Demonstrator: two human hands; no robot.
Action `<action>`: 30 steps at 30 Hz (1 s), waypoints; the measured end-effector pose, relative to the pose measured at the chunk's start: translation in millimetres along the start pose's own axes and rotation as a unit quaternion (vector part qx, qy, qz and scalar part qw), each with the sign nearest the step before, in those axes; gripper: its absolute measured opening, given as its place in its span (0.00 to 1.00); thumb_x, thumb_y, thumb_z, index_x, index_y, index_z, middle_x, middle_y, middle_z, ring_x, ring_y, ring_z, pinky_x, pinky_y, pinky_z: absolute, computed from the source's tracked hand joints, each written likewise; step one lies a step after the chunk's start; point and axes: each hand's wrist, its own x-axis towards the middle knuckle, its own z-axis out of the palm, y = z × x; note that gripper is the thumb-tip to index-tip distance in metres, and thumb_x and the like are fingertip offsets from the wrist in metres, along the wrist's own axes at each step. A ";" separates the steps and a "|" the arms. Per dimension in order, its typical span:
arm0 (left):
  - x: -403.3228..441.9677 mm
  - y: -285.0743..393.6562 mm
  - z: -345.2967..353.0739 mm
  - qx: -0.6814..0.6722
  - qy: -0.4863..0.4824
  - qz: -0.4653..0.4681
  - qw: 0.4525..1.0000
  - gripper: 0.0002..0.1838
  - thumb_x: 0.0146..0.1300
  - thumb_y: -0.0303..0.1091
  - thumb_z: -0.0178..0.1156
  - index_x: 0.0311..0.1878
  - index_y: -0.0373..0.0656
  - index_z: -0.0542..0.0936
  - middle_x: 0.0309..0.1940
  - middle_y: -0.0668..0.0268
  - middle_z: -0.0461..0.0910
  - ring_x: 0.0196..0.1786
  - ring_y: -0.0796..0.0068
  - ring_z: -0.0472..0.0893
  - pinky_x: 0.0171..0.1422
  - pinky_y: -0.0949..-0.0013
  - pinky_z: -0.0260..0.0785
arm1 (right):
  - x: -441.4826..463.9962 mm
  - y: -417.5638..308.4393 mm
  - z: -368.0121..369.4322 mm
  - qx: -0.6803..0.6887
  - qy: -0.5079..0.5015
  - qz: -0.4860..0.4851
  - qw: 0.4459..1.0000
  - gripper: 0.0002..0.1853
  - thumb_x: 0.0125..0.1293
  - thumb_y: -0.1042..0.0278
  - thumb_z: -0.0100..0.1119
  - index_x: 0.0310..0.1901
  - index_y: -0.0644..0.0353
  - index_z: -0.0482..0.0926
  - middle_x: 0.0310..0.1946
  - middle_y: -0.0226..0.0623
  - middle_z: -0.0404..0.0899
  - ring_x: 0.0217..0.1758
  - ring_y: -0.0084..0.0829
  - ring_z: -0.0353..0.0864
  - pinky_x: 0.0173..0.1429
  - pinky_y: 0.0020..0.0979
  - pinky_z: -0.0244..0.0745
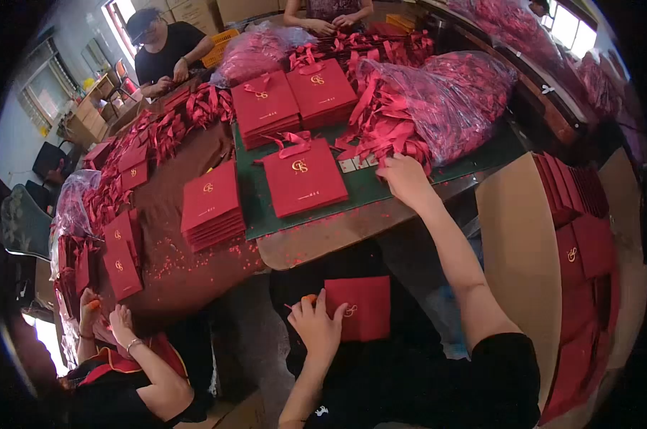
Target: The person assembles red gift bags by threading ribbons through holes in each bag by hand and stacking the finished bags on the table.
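Note:
My left hand rests at the left edge of a red bag lying on my lap; something orange shows at its fingers, which curl at the bag's edge. My right hand reaches to the front of a heap of red ribbons on the green mat, its fingertips down at the ribbons beside small white cards. What those fingertips hold is too small to tell. A red bag with gold print and a ribbon lies on the mat to the left.
Stacks of red bags stand left and behind. A plastic sack of ribbons sits behind my right hand. An open cardboard box with red bags stands right. Co-workers work at the far side and lower left.

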 end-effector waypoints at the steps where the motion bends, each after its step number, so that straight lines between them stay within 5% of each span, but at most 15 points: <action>1: -0.1 5.7 3.1 -0.007 -0.012 -0.007 1.000 0.29 0.50 0.49 0.71 0.53 0.43 0.79 0.44 0.58 0.70 0.49 0.58 0.68 0.54 0.53 0.58 | 1.7 3.2 2.4 0.017 0.021 -0.013 1.000 0.07 0.52 0.73 0.59 0.34 0.55 0.84 0.27 0.35 0.75 0.41 0.38 0.76 0.46 0.36 0.73; 4: -3.7 9.5 6.3 0.011 0.003 0.002 1.000 0.30 0.49 0.49 0.72 0.53 0.41 0.79 0.43 0.58 0.72 0.47 0.57 0.68 0.53 0.54 0.58 | 15.6 -6.5 -11.7 0.176 0.079 0.048 0.980 0.06 0.60 0.68 0.59 0.36 0.60 0.80 0.34 0.37 0.80 0.43 0.43 0.79 0.47 0.38 0.74; 6: -5.9 9.1 4.1 -0.002 -0.012 0.002 1.000 0.31 0.49 0.45 0.72 0.55 0.41 0.76 0.42 0.58 0.73 0.47 0.57 0.69 0.52 0.55 0.59 | 29.0 -12.7 -34.8 0.334 0.321 0.098 0.881 0.05 0.65 0.74 0.57 0.39 0.65 0.78 0.36 0.41 0.81 0.42 0.34 0.82 0.48 0.29 0.74; 7: -6.1 10.7 3.2 -0.012 -0.026 -0.003 1.000 0.31 0.50 0.44 0.72 0.56 0.42 0.76 0.42 0.59 0.73 0.47 0.57 0.69 0.52 0.55 0.59 | 37.9 -15.6 -52.7 0.490 0.405 0.131 0.760 0.05 0.68 0.75 0.54 0.41 0.67 0.76 0.35 0.37 0.81 0.41 0.26 0.81 0.47 0.25 0.73; 9: -4.2 9.3 2.3 -0.008 -0.031 -0.003 0.999 0.29 0.51 0.42 0.70 0.56 0.42 0.74 0.42 0.58 0.73 0.47 0.57 0.69 0.51 0.56 0.59 | 56.0 -10.5 -87.6 0.591 0.409 0.133 0.683 0.06 0.70 0.74 0.54 0.42 0.67 0.76 0.36 0.34 0.81 0.41 0.22 0.80 0.47 0.24 0.73; 11: -1.9 9.6 -0.6 -0.036 -0.062 -0.007 0.997 0.29 0.51 0.41 0.71 0.54 0.41 0.74 0.42 0.58 0.73 0.47 0.57 0.70 0.50 0.56 0.59 | 76.6 5.4 -95.8 0.600 0.353 0.138 0.704 0.05 0.70 0.73 0.54 0.41 0.66 0.76 0.37 0.34 0.81 0.39 0.21 0.79 0.47 0.23 0.73; 15: -3.6 5.6 3.0 -0.063 -0.066 -0.012 0.996 0.26 0.50 0.40 0.72 0.49 0.39 0.73 0.41 0.57 0.73 0.45 0.56 0.70 0.48 0.57 0.60 | 94.0 23.2 -129.8 0.700 0.513 0.075 0.491 0.06 0.69 0.70 0.56 0.43 0.62 0.75 0.33 0.31 0.78 0.36 0.23 0.77 0.44 0.25 0.72; 17: -2.5 7.2 0.8 -0.068 -0.056 -0.012 0.996 0.24 0.51 0.41 0.72 0.45 0.40 0.74 0.39 0.58 0.72 0.44 0.57 0.70 0.47 0.57 0.61 | 94.4 26.7 -151.9 0.691 0.502 0.032 0.520 0.06 0.69 0.70 0.56 0.43 0.63 0.75 0.34 0.31 0.78 0.35 0.22 0.76 0.44 0.25 0.72; 18: -2.5 6.6 0.1 -0.056 -0.062 -0.006 0.996 0.23 0.50 0.42 0.72 0.44 0.41 0.75 0.39 0.58 0.72 0.44 0.57 0.70 0.47 0.57 0.61 | 94.6 27.8 -161.1 0.695 0.459 0.086 0.547 0.07 0.69 0.69 0.56 0.42 0.63 0.76 0.35 0.31 0.79 0.37 0.22 0.76 0.46 0.24 0.71; 20: -2.2 4.7 -1.6 -0.042 -0.069 0.001 0.997 0.23 0.50 0.43 0.73 0.43 0.41 0.76 0.39 0.58 0.72 0.43 0.57 0.69 0.47 0.57 0.61 | 88.5 15.1 -174.0 0.682 0.539 0.080 0.487 0.07 0.68 0.70 0.58 0.42 0.64 0.76 0.38 0.33 0.79 0.39 0.22 0.76 0.49 0.23 0.69; 21: -1.5 3.8 -2.2 -0.045 -0.064 0.003 0.997 0.22 0.49 0.44 0.73 0.41 0.42 0.76 0.38 0.58 0.71 0.43 0.57 0.69 0.47 0.57 0.61 | 80.8 -2.1 -187.8 0.655 0.567 -0.019 0.500 0.08 0.71 0.67 0.52 0.43 0.62 0.75 0.37 0.32 0.78 0.38 0.23 0.74 0.48 0.24 0.67; 23: -0.8 2.6 0.0 -0.047 -0.062 0.008 0.997 0.21 0.49 0.45 0.73 0.40 0.43 0.77 0.38 0.58 0.71 0.42 0.58 0.69 0.47 0.57 0.61 | 50.4 -57.0 -220.3 0.721 0.498 -0.068 0.477 0.10 0.74 0.64 0.43 0.43 0.58 0.74 0.35 0.33 0.76 0.36 0.26 0.74 0.46 0.27 0.66; 24: -0.8 1.4 4.1 -0.051 -0.057 0.010 0.997 0.21 0.49 0.46 0.73 0.40 0.44 0.77 0.38 0.59 0.71 0.42 0.58 0.69 0.47 0.57 0.61 | 31.8 -52.0 -219.8 0.775 0.296 -0.276 0.486 0.08 0.74 0.65 0.42 0.43 0.60 0.68 0.30 0.33 0.75 0.33 0.25 0.73 0.40 0.29 0.68; 25: -1.9 0.5 6.1 -0.054 -0.052 0.012 0.997 0.22 0.49 0.47 0.73 0.39 0.44 0.78 0.38 0.60 0.71 0.42 0.58 0.69 0.47 0.58 0.61 | 12.0 -65.4 -222.2 0.764 0.202 -0.342 0.509 0.09 0.74 0.64 0.42 0.43 0.60 0.68 0.30 0.33 0.75 0.33 0.25 0.73 0.40 0.29 0.68; 30: 3.4 11.0 -4.2 -0.069 -0.050 0.005 0.996 0.21 0.46 0.43 0.74 0.40 0.45 0.77 0.37 0.60 0.74 0.43 0.58 0.71 0.48 0.57 0.63 | -31.6 -137.4 -231.8 0.729 0.069 -0.441 0.519 0.10 0.74 0.63 0.43 0.43 0.61 0.69 0.30 0.33 0.74 0.32 0.25 0.73 0.39 0.29 0.67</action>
